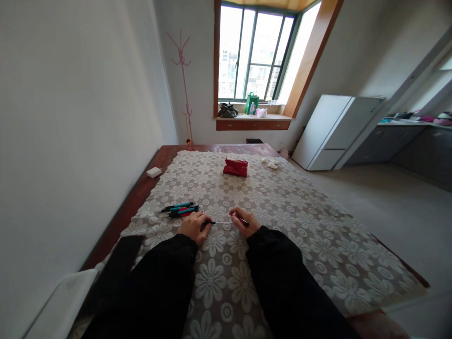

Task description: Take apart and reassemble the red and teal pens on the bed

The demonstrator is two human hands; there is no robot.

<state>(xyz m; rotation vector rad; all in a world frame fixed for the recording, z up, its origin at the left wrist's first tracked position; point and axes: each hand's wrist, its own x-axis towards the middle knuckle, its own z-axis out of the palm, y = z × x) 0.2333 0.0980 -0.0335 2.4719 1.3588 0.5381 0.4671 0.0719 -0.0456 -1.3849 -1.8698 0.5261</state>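
Note:
My left hand (193, 226) is closed around a short black pen part (209, 222) on the flowered tablecloth (211, 282). My right hand (245, 223) grips another pen part (243, 221) with a dark end, and a small bit of red shows near its fingertips. Between the hands runs a thin whitish rod (223, 222), like a pen refill; which part it sits in I cannot tell. Just beyond my left hand lies a small pile of pens (181, 209), teal, black and red.
Farther up the cloth stands a red pouch (235, 167), with crumpled white scraps (272, 165) to its right. A white box (154, 172) lies on the wooden table edge by the left wall. A dark flat object (123, 256) is beside my left sleeve.

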